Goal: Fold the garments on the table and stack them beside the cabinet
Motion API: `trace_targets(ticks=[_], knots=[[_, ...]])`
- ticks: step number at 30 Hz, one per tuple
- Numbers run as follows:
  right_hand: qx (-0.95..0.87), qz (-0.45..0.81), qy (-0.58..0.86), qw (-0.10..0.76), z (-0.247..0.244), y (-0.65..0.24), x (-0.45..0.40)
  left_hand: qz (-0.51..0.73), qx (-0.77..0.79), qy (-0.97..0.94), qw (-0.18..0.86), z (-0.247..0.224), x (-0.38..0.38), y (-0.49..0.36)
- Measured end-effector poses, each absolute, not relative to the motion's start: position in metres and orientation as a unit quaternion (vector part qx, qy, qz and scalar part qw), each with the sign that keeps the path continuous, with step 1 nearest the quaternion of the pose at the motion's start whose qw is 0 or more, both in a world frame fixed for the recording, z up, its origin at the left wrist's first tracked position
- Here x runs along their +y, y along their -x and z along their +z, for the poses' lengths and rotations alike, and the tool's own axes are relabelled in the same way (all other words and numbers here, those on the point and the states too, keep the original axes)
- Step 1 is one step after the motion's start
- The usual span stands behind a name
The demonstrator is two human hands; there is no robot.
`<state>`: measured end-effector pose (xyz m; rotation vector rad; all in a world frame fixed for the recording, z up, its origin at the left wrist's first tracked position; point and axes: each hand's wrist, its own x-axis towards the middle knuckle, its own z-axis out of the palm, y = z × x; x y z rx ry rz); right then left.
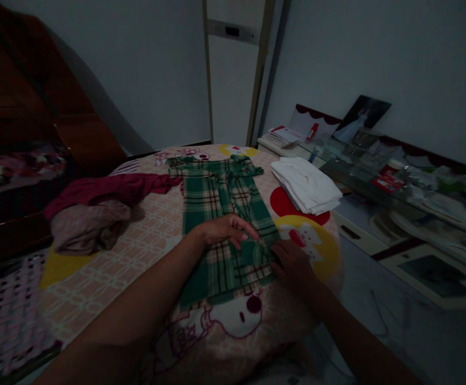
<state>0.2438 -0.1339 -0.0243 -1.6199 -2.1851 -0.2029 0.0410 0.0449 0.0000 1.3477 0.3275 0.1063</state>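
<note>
A green plaid shirt lies spread out on a round table, its collar end away from me and its hem toward me. My left hand is over the middle of the shirt, fingers stretched out and apart, with nothing held in it. At the shirt's right edge, near the hem, my right hand has its fingers bent and closed on the fabric. Some creases run down the front of the shirt, between the two hands.
A patterned cloth covers the table. Crumpled maroon and pinkish clothes lie at the left. Folded white cloth sits at the right rear. Beyond it stands a cluttered glass-topped cabinet. A wooden chair is at the left.
</note>
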Motion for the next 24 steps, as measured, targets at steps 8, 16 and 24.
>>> trace_targets(ticks=[8,16,24], knots=[[-0.770,-0.083,0.578,0.259,-0.033,-0.246,-0.133,0.068,0.152,-0.581,0.797,0.001,0.048,-0.038],[-0.759,-0.078,0.620,0.185,-0.021,-0.230,-0.127,0.078,0.152,-0.534,0.828,0.008,0.043,-0.040],[-0.750,-0.080,0.623,0.206,-0.030,-0.238,-0.121,0.202,0.284,-0.524,0.777,0.007,0.026,-0.065]])
